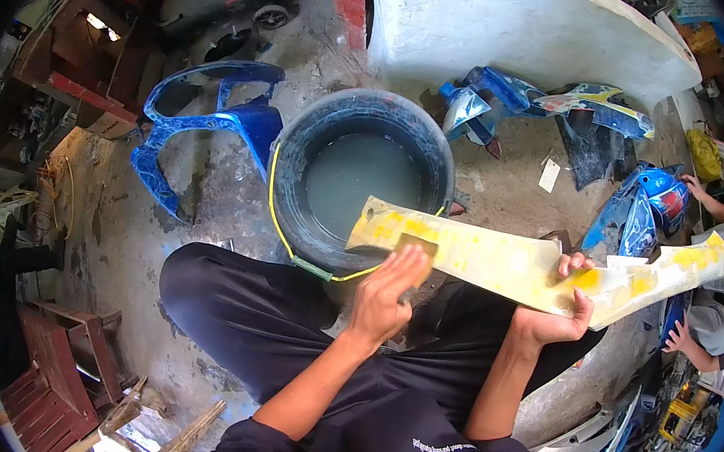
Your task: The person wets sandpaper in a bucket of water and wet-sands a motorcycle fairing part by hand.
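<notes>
A long pale panel with yellow patches (500,256) lies across my lap, its left end over the rim of a black bucket (292,219) of cloudy water. My right hand (570,305) grips the panel's lower edge near its bend, thumb and fingers on its face. My left hand (390,295) presses a small brown sanding pad (417,249) flat on the panel's left part, fingers together and slightly blurred. A yellow handle with a green grip (312,267) hangs on the bucket's near side.
A blue frame-shaped part (245,121) lies left of the bucket. More blue and white parts (490,94) lie by the white wall (524,22). At the right, another person's hands (681,335) are near a blue part (646,207). A red wooden chair (47,369) stands lower left.
</notes>
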Tool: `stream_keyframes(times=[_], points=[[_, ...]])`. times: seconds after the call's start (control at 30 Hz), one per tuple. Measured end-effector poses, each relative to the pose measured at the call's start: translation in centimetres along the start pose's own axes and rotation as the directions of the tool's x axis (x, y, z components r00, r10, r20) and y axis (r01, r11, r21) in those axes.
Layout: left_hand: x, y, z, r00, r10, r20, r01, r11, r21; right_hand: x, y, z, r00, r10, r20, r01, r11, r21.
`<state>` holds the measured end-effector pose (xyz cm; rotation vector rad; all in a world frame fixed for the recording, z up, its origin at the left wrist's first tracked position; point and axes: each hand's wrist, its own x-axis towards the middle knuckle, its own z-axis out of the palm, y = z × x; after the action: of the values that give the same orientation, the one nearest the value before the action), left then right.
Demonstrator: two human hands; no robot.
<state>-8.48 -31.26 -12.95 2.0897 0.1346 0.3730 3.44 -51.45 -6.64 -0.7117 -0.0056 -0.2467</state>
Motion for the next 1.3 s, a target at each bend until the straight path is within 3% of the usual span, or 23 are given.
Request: stream_keyframes(times=[0.1, 0.13, 0.17, 0.23, 0.3, 0.37, 0.4, 0.43, 0.5, 0.57, 0.63, 0.7, 0.77, 0.8, 0.83, 0.9, 0.97, 1.03, 1.1, 1.17, 1.2, 1.23, 1.3], points=[[0.3, -2.5, -0.1, 0.995, -0.081, -0.061, 0.089, 0.984, 0.153, -0.1, -0.1, -0.1, 1.000, 0.002, 0.023, -0.003, 1.000, 0.020], [0.8, -3.0, 0.1, 0.964, -0.211, -0.159, 0.234, 0.962, 0.143, -0.2, 0.0, 0.0, 1.000, -0.004, 0.010, 0.004, 1.000, 0.002], [0.5, -2.8, 0.6, 0.965, -0.209, -0.160, 0.232, 0.962, 0.143, -0.2, 0.2, 0.0, 1.000, -0.008, 0.000, 0.008, 1.000, -0.014], [0.3, -0.5, 0.7, 0.997, -0.024, -0.080, 0.029, 0.997, 0.072, 0.1, 0.2, 0.1, 1.000, -0.001, 0.018, 0.001, 1.000, 0.011], [0.0, -0.4, 0.1, 1.000, 0.007, -0.028, -0.007, 1.000, -0.007, -0.2, 0.1, 0.2, 1.000, 0.009, 0.026, -0.009, 1.000, 0.029], [0.1, -3.0, 0.4, 0.987, -0.114, -0.115, 0.128, 0.985, 0.117, -0.2, 0.1, 0.5, 1.000, 0.000, 0.026, -0.001, 1.000, 0.016], [0.8, -3.1, 0.4, 0.953, -0.246, -0.175, 0.267, 0.957, 0.112, -0.3, 0.0, 0.4, 1.000, -0.006, 0.024, 0.005, 1.000, 0.014], [0.7, -2.7, 0.5, 0.954, -0.243, -0.175, 0.265, 0.958, 0.111, -0.3, 0.1, 0.3, 1.000, -0.007, 0.014, 0.007, 1.000, 0.014], [0.2, -0.8, 0.8, 0.999, 0.007, -0.049, -0.005, 0.999, 0.043, -0.2, 0.2, 0.1, 1.000, 0.001, 0.007, -0.001, 1.000, 0.016], [0.5, -0.4, 0.0, 1.000, 0.001, -0.011, -0.002, 0.999, -0.049, -0.1, -0.2, -0.4, 0.999, 0.008, 0.034, -0.009, 0.999, 0.032], [1.0, -3.2, 0.1, 0.945, -0.288, -0.153, 0.298, 0.953, 0.047, -0.4, 0.0, 0.2, 1.000, -0.005, 0.022, 0.005, 1.000, 0.015], [0.7, -2.3, 0.8, 0.948, -0.273, -0.160, 0.287, 0.955, 0.072, -0.1, 0.1, 0.4, 1.000, -0.011, 0.022, 0.011, 1.000, 0.000], [0.2, 0.2, 0.3, 1.000, -0.007, -0.007, 0.007, 1.000, -0.003, -0.1, 0.0, 0.3, 0.999, -0.006, 0.034, 0.006, 1.000, 0.018], [0.3, 0.0, -0.2, 1.000, 0.010, 0.021, -0.009, 0.999, -0.046, -0.2, 0.1, 0.4, 0.999, -0.002, 0.035, 0.001, 1.000, 0.022], [0.6, -0.8, -0.4, 1.000, 0.011, 0.021, -0.010, 0.999, -0.044, -0.2, 0.1, 0.4, 0.999, 0.004, 0.045, -0.006, 1.000, 0.031], [1.3, -2.1, -0.2, 0.944, -0.279, -0.174, 0.283, 0.959, -0.002, -0.4, -0.2, 0.3, 0.999, -0.001, 0.049, -0.001, 0.999, 0.034], [0.9, -1.2, 0.8, 0.950, -0.250, -0.187, 0.262, 0.964, 0.041, -0.5, 0.2, 0.5, 1.000, 0.001, 0.023, -0.001, 1.000, 0.019], [0.1, 1.3, 0.2, 1.000, -0.001, 0.011, 0.001, 1.000, -0.029, -0.5, 0.3, 0.4, 1.000, 0.006, 0.030, -0.006, 0.999, 0.031], [0.2, -0.1, -0.1, 0.999, 0.017, 0.039, -0.014, 0.997, -0.073, -0.4, 0.1, 0.5, 0.999, 0.008, 0.042, -0.010, 0.999, 0.040], [0.8, -2.4, 0.4, 0.950, -0.261, -0.169, 0.270, 0.963, 0.029, -0.6, -0.2, 0.5, 0.999, -0.007, 0.043, 0.005, 0.999, 0.039], [1.4, -2.1, 0.3, 0.940, -0.290, -0.179, 0.296, 0.955, 0.010, -0.7, 0.0, 0.6, 0.999, -0.015, 0.040, 0.015, 1.000, 0.014], [1.5, -1.4, 0.5, 0.940, -0.288, -0.182, 0.294, 0.956, 0.007, -0.7, 0.2, 0.7, 0.999, -0.020, 0.040, 0.020, 1.000, -0.009], [0.9, 0.9, 0.5, 0.998, -0.054, -0.011, 0.053, 0.997, -0.052, -0.6, 0.3, 0.3, 0.996, -0.008, 0.087, 0.007, 1.000, 0.020]])
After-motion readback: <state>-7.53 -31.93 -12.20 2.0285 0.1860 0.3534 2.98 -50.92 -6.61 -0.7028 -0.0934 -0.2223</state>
